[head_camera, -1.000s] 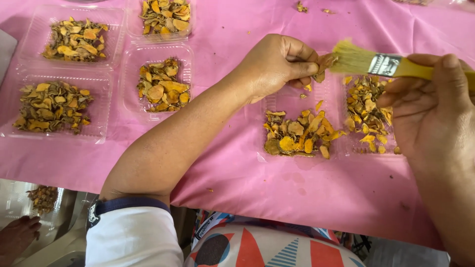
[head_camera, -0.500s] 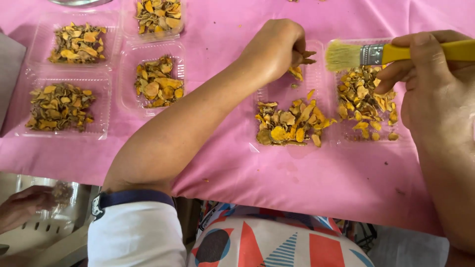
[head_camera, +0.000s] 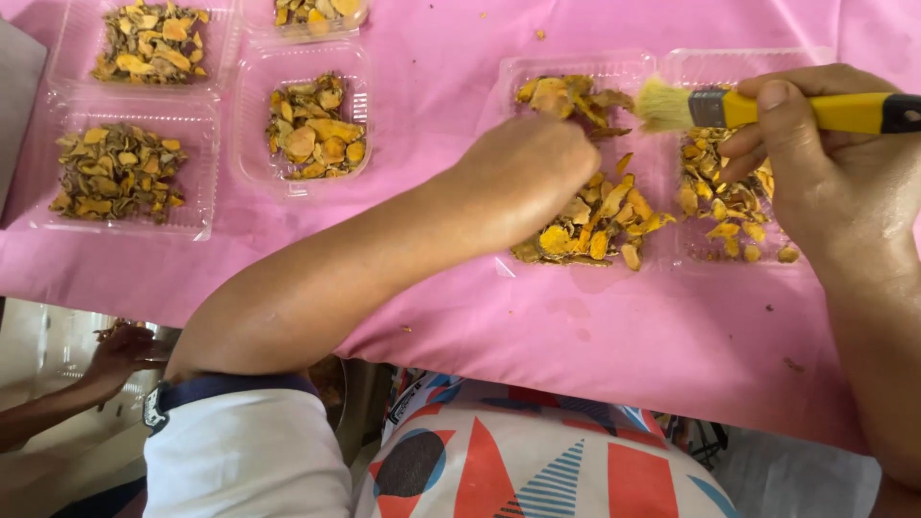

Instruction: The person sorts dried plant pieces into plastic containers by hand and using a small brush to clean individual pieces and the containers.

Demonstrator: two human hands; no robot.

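Note:
My left hand (head_camera: 526, 177) reaches into a clear plastic tray (head_camera: 537, 69) of dried orange-yellow slices (head_camera: 595, 225), its fingers curled down among them; what they pinch is hidden. My right hand (head_camera: 833, 168) grips a yellow-handled paintbrush (head_camera: 767, 107), held level with its pale bristles pointing left over the gap between that tray and a second clear tray (head_camera: 710, 59) of the same slices (head_camera: 715, 206).
Pink cloth (head_camera: 576, 336) covers the table. More clear trays of dried slices stand at the left: (head_camera: 125, 173), (head_camera: 153, 43), (head_camera: 312, 125), and one at the top edge (head_camera: 312, 11). Another person's hand (head_camera: 120, 350) shows below the table edge at lower left.
My left hand has come back from the tray's far end down onto the middle pile of slices. The brush stays level in my right hand. The view has shifted.

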